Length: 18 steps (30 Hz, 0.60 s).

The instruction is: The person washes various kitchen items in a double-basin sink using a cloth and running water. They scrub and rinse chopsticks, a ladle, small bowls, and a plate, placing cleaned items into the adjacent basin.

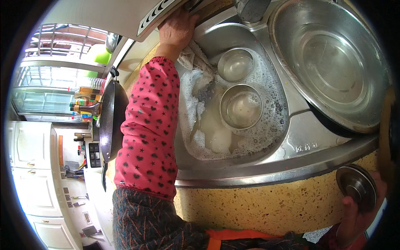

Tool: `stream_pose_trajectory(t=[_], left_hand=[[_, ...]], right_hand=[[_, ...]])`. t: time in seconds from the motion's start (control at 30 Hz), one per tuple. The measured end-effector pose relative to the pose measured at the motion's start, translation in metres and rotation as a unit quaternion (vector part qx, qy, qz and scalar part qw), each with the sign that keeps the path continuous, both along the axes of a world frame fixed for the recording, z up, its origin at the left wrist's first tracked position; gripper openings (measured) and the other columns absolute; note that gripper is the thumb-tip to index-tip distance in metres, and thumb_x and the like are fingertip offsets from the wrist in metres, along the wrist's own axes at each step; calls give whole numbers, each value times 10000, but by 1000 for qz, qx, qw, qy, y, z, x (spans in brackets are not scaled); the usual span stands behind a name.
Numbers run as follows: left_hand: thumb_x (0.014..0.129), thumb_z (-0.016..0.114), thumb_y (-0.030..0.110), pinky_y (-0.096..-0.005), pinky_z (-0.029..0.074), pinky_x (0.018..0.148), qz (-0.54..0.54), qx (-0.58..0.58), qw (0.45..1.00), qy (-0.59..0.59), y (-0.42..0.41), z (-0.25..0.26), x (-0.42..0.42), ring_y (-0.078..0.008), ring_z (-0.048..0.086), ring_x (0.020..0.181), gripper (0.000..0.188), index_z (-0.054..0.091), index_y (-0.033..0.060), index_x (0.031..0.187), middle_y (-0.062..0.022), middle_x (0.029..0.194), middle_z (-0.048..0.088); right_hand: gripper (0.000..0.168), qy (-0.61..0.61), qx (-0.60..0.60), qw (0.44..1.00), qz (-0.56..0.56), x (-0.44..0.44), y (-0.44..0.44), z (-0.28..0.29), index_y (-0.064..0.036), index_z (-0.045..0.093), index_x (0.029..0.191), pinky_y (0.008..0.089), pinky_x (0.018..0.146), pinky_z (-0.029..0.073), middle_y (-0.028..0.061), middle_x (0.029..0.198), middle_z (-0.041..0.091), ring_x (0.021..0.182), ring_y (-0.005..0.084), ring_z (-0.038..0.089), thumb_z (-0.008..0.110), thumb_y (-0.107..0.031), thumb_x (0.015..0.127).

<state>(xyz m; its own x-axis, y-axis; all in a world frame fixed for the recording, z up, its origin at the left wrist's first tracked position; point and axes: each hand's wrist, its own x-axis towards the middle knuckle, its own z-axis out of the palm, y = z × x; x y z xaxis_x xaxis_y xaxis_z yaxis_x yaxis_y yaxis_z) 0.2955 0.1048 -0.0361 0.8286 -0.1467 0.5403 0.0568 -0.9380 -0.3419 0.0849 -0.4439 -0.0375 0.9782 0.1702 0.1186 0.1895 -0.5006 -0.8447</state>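
My left hand (176,29), in a pink sleeve with hearts and stars, reaches to the back left edge of the sink. Its fingers are mostly hidden beside a white slotted casing (157,15), so what it touches is unclear. A wet grey cloth (195,56) hangs into the sink just below the wrist. My right hand (359,206), low at the right, holds a small round stainless steel lid (356,184) above the counter. Two steel bowls (236,64) (241,106) sit in cloudy, foamy water in the steel sink (278,150).
A large steel basin (331,65) rests tilted over the sink's right side, near the faucet (251,9). Speckled yellow countertop (259,203) runs along the front. At left stand a dark wok (109,118) and several bottles (89,107) near a barred window.
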Motion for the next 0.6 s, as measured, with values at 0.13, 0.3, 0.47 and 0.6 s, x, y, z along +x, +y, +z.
stream_pose_trajectory(t=[0.13, 0.3, 0.47, 0.6], left_hand=[[920, 516, 469, -487, 349, 1047, 49, 9, 999, 4, -6, 6, -9, -323, 480, 1251, 476, 554, 173, 1291, -104, 1317, 547], [936, 458, 519, -545, 333, 1043, 50, 10, 999, -20, 10, 3, -33, -315, 443, 1286, 492, 536, 237, 1331, -82, 1370, 502], [957, 354, 582, -584, 323, 1027, 217, -77, 970, 72, 18, -4, -52, -335, 429, 1283, 542, 551, 243, 1331, -91, 1381, 489], [963, 327, 599, -544, 384, 994, 258, -60, 961, 76, 17, 1, -70, -356, 492, 1220, 579, 630, 185, 1233, -163, 1334, 520]], right_hand=[[669, -6, 1, 1000, 24, 2, 2, 5, 22, 358, 1376, 340, 940, 401, 138, 1189, 482, 1092, 226, 497, 658, -314, 880], [651, -14, 20, 997, 74, 7, 0, 5, 19, 356, 1369, 342, 930, 407, 147, 1186, 482, 1075, 231, 505, 643, -314, 888], [642, -17, 58, 996, 59, 2, 4, 3, 27, 365, 1349, 346, 923, 417, 146, 1190, 484, 1072, 231, 515, 661, -305, 886], [649, -5, 59, 995, 77, 3, 1, 4, 29, 368, 1347, 348, 926, 419, 144, 1191, 484, 1073, 236, 519, 677, -305, 885]])
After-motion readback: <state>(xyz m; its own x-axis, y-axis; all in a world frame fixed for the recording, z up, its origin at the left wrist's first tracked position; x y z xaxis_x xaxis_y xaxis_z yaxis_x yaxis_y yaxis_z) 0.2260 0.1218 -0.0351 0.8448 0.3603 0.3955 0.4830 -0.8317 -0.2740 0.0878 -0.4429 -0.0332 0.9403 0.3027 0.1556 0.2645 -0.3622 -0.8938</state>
